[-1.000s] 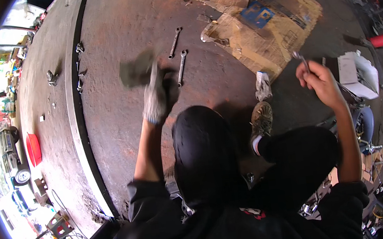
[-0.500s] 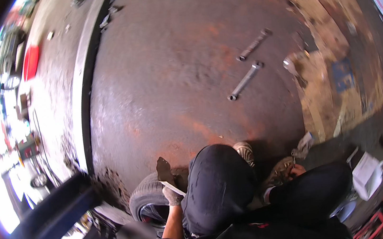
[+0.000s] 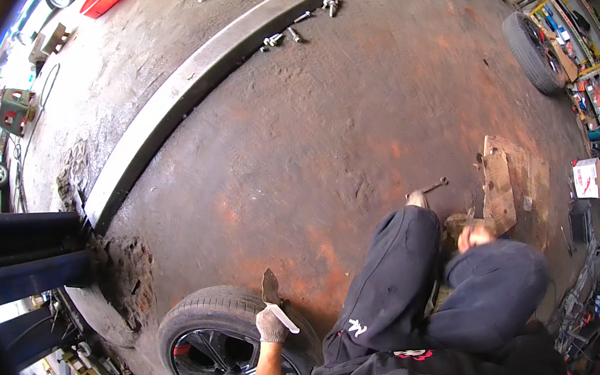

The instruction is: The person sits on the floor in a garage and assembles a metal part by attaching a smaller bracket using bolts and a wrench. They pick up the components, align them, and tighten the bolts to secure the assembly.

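While our gloved left hand point(image 3: 271, 327) holds a flat piece point(image 3: 271, 291) near the wheel point(image 3: 225, 370), we can't tell if our blurry right hand point(image 3: 475, 237) holds anything, and any move likely needs a firm grip.

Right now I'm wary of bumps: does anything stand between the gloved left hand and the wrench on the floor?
Yes: in this view, the bent left knee crosses the straight line from the gloved left hand to the wrench, close to the wrench.

Flat dk pc point(image 3: 270, 286) & white strip point(image 3: 283, 319) held in L gloved fingers point(image 3: 268, 326), pc fwd.
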The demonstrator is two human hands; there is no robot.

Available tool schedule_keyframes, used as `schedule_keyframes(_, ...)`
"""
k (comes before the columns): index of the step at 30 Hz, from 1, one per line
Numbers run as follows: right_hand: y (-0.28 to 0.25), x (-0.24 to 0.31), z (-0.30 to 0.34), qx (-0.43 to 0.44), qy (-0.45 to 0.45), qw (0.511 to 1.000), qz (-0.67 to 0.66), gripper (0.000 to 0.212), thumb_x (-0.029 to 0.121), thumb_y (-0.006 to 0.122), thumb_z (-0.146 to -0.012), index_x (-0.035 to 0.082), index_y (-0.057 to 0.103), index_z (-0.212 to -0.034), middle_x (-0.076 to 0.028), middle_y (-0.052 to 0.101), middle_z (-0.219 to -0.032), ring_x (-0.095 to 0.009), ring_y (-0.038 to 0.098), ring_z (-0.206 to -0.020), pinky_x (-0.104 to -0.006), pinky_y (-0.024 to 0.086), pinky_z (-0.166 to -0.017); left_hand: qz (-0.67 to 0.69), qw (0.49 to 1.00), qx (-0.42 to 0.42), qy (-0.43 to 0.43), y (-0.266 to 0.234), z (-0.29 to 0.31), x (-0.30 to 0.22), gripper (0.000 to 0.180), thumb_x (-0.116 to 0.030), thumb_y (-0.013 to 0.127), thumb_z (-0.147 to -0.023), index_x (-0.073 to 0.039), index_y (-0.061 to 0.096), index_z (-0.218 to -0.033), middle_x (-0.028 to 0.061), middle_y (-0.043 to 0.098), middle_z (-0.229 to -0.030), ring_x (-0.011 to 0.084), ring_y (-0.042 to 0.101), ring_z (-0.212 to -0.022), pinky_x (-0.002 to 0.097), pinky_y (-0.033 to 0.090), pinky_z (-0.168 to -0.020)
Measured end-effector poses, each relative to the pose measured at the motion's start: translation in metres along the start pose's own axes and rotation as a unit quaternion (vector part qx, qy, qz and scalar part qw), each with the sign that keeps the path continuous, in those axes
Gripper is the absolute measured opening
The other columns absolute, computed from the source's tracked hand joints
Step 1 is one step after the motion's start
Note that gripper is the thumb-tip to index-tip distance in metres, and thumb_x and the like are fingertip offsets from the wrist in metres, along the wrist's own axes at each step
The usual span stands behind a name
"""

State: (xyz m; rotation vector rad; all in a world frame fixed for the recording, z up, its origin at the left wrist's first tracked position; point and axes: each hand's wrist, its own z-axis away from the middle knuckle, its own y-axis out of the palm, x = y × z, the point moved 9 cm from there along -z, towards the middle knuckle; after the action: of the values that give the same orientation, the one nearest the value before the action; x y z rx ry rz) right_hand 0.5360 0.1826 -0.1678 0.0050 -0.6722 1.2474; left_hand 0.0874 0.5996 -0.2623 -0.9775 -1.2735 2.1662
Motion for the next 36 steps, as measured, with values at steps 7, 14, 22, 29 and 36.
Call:
schedule_keyframes(7,0.033,0.159,-0.138,0.176,-0.101,0.976,-0.073,0.014,0.003,0.051,-0.087,-0.001,0.065,-0.085,-0.012,0.067,-0.079,-0.021,0.063,-0.070,-0.0333,0.051,-0.063,-0.011,0.998,-0.025,-0.054,0.003,0.000,0.016,0.040,-0.034,0.063,-0.089,-0.007,0.064,-0.060,0.0178,0.064,-0.059,0.0370,0.068,-0.059,0.0459,0.053,-0.055)
schedule_keyframes(14,0.104,0.250,-0.280,0.132,-0.145,0.972,-0.128,0.016,0.006,0.053,-0.090,0.003,0.067,-0.083,-0.005,0.064,-0.070,-0.011,0.054,-0.055,-0.0275,0.042,-0.050,0.088,0.949,-0.216,-0.213,-0.017,0.000,0.031,0.026,-0.032,0.067,-0.088,-0.009,0.066,-0.074,0.0185,0.063,-0.060,0.0414,0.066,-0.060,0.0500,0.052,-0.054)
schedule_keyframes(22,-0.034,0.410,-0.477,-0.224,-0.227,0.873,0.370,0.032,0.034,0.050,-0.100,0.005,0.062,-0.107,-0.022,0.072,-0.100,-0.043,0.070,-0.094,-0.0543,0.054,-0.083,0.021,0.848,-0.194,-0.493,-0.022,-0.023,0.049,0.050,-0.041,0.055,-0.098,0.004,0.070,-0.082,0.0292,0.064,-0.069,0.0485,0.066,-0.069,0.0539,0.053,-0.064)
schedule_keyframes(29,-0.083,0.429,-0.565,-0.070,-0.129,0.822,0.550,0.031,0.019,0.042,-0.104,-0.001,0.054,-0.124,-0.019,0.074,-0.105,-0.033,0.075,-0.097,-0.0439,0.060,-0.081,0.265,0.736,-0.175,-0.598,-0.068,-0.028,0.066,0.047,-0.027,0.058,-0.102,0.009,0.057,-0.132,0.0135,0.067,-0.111,0.0220,0.060,-0.098,0.0353,0.047,-0.090)
schedule_keyframes(36,-0.070,0.425,-0.582,-0.053,-0.095,0.855,0.507,0.028,0.018,0.046,-0.103,-0.001,0.054,-0.121,-0.023,0.072,-0.111,-0.035,0.072,-0.105,-0.0446,0.058,-0.088,0.466,0.655,-0.283,-0.524,-0.148,-0.059,0.071,0.037,-0.044,0.067,-0.097,-0.006,0.067,-0.095,0.0003,0.060,-0.080,0.0143,0.055,-0.072,0.0297,0.045,-0.064)
